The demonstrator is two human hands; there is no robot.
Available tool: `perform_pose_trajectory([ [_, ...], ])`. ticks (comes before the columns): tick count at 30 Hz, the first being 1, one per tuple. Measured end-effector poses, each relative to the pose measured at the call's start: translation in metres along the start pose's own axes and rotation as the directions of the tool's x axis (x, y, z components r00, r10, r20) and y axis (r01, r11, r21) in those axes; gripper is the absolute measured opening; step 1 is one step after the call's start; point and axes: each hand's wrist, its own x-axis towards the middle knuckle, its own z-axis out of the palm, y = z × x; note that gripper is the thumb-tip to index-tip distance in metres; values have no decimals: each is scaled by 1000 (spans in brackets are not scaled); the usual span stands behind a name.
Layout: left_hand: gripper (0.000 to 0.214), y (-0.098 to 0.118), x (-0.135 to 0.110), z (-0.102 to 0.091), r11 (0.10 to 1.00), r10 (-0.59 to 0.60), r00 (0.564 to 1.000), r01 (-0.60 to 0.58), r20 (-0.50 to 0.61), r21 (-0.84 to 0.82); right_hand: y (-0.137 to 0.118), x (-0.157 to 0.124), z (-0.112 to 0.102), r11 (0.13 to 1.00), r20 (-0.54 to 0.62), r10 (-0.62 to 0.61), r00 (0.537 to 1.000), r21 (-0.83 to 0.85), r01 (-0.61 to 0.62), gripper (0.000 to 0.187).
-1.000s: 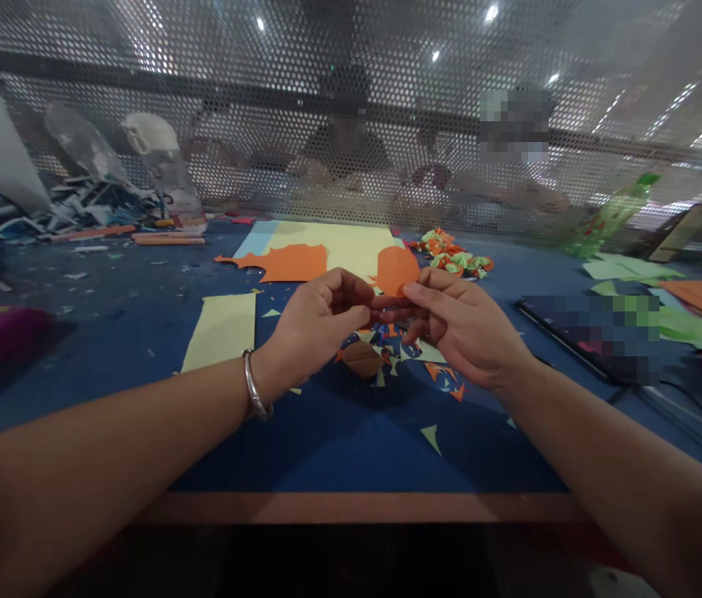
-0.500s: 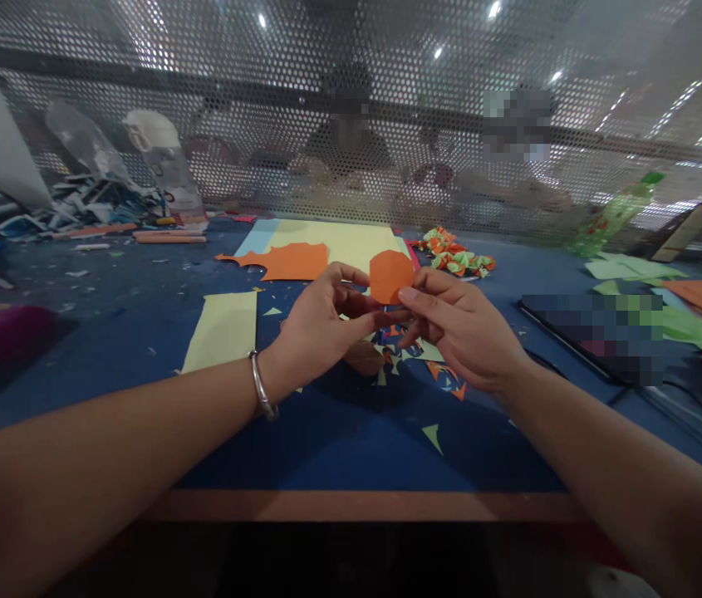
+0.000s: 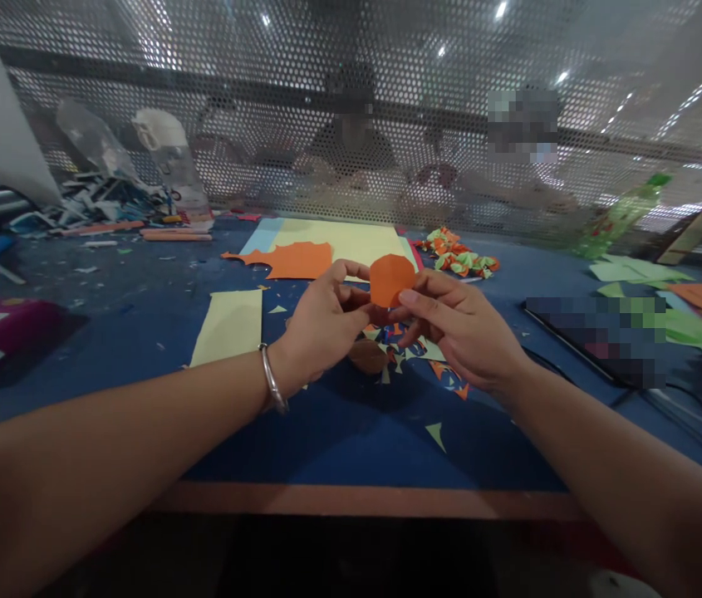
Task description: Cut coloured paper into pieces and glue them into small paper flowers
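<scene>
An orange paper disc (image 3: 391,281) with a slightly uneven edge is held up between my two hands. My left hand (image 3: 335,311), with a silver bangle at the wrist, curls round the disc's left side, fingers bent against it. My right hand (image 3: 450,320) pinches its lower right edge, thumb on the near face. Beneath the hands lie small green and orange paper scraps (image 3: 395,353) and a round brown object (image 3: 368,357), partly covered. A pale yellow paper piece (image 3: 228,326) lies left of my left hand. Behind it rests an orange sheet with scalloped cut edges (image 3: 301,260).
Crumpled orange and green paper pieces (image 3: 459,256) lie at the back. A dark phone or tablet (image 3: 593,340) with cables sits right, near a green bottle (image 3: 625,216). A purple power strip (image 3: 2,336) is left. A perforated screen (image 3: 263,100) stands behind, people beyond it.
The view has shifted slightly. The orange disc stays between both hands, and my left thumb has drawn back a little to the left from beneath it.
</scene>
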Motion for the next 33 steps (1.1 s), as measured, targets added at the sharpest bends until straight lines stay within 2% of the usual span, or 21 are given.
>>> perform_pose_trajectory([
  [6,13,-3,4,-9,993,-36,998,42,-57,110,2,2,-1,998,-23,50,998,50,-49,20],
  [11,10,-2,4,-12,974,-11,996,30,-88,224,2,3,-3,996,-53,66,996,68,-62,23],
  [14,16,-4,5,-15,964,-6,990,43,-141,264,1,5,-4,995,-61,66,996,82,-61,23],
  [18,39,-9,7,-18,949,50,985,4,-163,316,2,6,-5,994,-57,79,995,77,-75,23],
  [21,47,-11,5,-15,960,29,996,-5,-81,281,4,7,-7,994,-43,103,994,49,-100,26],
  [24,43,-9,1,-8,975,19,1000,-22,12,223,6,9,-9,993,-10,120,993,-2,-120,28],
  [29,22,-5,-3,-1,994,0,1000,2,-15,110,7,10,-13,988,8,136,991,-70,-135,27],
  [33,27,-2,-5,2,999,-51,999,51,-4,19,10,11,-15,984,-2,143,990,-104,-142,29],
])
